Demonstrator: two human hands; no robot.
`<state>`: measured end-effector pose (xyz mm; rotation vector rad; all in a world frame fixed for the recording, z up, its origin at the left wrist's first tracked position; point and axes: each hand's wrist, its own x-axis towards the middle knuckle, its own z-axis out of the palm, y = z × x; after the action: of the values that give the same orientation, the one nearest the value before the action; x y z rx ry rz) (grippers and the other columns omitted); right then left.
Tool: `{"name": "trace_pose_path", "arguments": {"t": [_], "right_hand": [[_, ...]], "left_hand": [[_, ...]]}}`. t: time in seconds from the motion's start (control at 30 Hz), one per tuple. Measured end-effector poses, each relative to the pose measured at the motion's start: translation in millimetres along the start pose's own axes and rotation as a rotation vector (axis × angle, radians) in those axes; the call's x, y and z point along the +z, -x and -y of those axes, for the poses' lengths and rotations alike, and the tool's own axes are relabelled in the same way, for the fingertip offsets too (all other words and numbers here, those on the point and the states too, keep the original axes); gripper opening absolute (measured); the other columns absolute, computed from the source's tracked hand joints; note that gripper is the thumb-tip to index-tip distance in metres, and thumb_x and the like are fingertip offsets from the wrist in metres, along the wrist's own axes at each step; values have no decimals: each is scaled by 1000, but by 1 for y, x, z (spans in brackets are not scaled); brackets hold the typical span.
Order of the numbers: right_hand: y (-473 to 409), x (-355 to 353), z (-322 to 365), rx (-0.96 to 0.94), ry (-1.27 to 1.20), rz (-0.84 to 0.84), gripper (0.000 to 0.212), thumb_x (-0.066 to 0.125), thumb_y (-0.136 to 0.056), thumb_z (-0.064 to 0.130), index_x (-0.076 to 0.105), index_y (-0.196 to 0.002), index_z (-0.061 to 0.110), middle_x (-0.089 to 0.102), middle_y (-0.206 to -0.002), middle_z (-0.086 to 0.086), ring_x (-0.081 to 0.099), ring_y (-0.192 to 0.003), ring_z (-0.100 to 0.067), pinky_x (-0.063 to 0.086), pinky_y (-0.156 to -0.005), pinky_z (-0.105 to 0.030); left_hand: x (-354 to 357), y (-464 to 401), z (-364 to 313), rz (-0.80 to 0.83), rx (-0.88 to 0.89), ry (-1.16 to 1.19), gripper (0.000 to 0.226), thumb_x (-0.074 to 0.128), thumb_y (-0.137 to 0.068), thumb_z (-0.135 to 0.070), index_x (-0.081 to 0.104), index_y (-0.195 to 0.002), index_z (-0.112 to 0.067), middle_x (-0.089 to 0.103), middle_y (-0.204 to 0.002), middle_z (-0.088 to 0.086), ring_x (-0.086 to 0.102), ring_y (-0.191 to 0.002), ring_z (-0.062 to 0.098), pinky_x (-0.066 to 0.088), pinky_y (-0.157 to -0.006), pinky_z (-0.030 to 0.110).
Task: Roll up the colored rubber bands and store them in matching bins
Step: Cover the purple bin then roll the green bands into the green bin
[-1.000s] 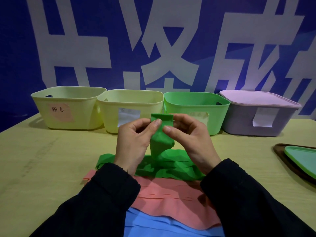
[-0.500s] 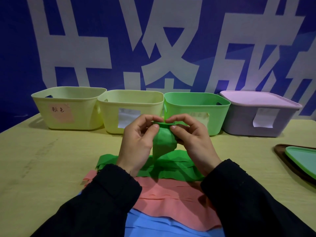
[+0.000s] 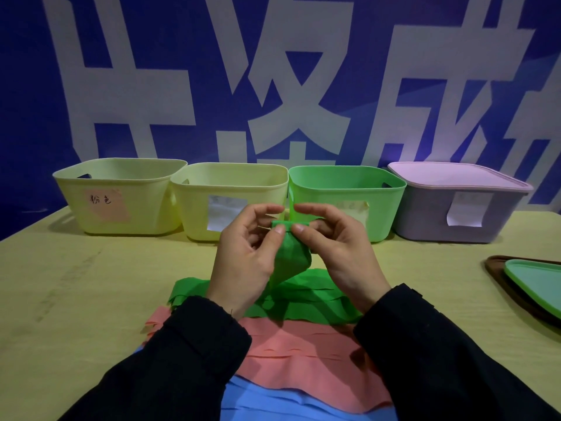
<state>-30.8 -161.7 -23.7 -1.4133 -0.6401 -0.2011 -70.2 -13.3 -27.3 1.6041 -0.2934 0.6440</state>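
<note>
Three open bins, contents hidden

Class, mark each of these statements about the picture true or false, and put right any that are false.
1. Both hands hold a green band. True: the left hand and right hand pinch the top of the green band.
2. The purple bin is open. False: the purple bin has a lid on it.
3. The green bin stands between a yellow bin and the purple bin. True: the green bin has the yellow bin on its left.
4. The blue bands lie on top of the pile. False: the blue bands lie nearest the person, under the pink bands; green bands lie farthest.
5. Every bin is yellow. False: two are yellow.
</note>
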Motion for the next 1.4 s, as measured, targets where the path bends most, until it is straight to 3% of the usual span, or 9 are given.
{"name": "trace_pose_path", "arguments": {"t": [0.07,0.2,0.47,0.7,0.87,1.0,1.2,1.4], "right_hand": [[0,1,1,-1,5,33,16,64,-93,-2,69,-108,2,63,-64,11,57,-63,-1,47,-63,-17],[2,2,4,-22,-7,61,20,58,-94,-8,71,-99,6,73,-85,-8,66,-81,-14,55,-74,-25],[3,1,4,-11,29,15,17,62,-93,-4,75,-96,6,74,-82,3,63,-76,-4,48,-70,-17],[2,-1,4,38,-27,-8,18,66,-90,-3,75,-105,3,77,-94,-12,71,-84,-13,56,-76,-23],[2,-1,3,37,-66,7,20,67,-89,-4,73,-105,6,64,-74,-15,62,-70,-14,53,-66,-24],[2,-2,4,38,-31,17,11,69,-89,-1,73,-96,7,70,-72,7,61,-68,-5,49,-63,-19],[1,-1,3,51,-71,7,13,67,-88,-6,71,-94,5,74,-76,2,66,-68,-4,50,-62,-17],[1,-2,3,71,-123,6,29,68,-87,-6,69,-111,9,68,-78,-7,65,-72,-11,54,-68,-23]], "left_hand": [[0,-1,-1,-7,1,10,22,64,-95,-1,67,-108,-19,73,-96,-10,70,-92,5,53,-78,17],[1,0,-2,-11,11,8,22,62,-95,1,64,-103,-20,71,-91,-18,67,-89,1,52,-78,16],[-2,-1,0,-42,-13,58,17,64,-92,4,71,-92,-12,73,-88,-1,69,-88,10,55,-82,22],[-1,0,0,-51,-85,138,10,70,-91,-2,72,-96,-10,75,-89,2,71,-86,12,56,-79,22],[0,-1,-1,-59,-79,77,13,72,-90,-2,73,-93,-15,76,-86,-5,71,-85,8,56,-80,21],[-1,-1,0,-77,-58,54,12,72,-89,-1,72,-91,-12,75,-86,1,71,-85,12,57,-79,23],[-2,1,-2,-42,-59,68,12,72,-88,2,74,-91,-9,75,-83,2,71,-81,11,57,-73,21],[0,-1,-2,-47,-45,89,20,71,-88,4,72,-96,-15,77,-90,-2,72,-88,10,57,-80,22]]}}
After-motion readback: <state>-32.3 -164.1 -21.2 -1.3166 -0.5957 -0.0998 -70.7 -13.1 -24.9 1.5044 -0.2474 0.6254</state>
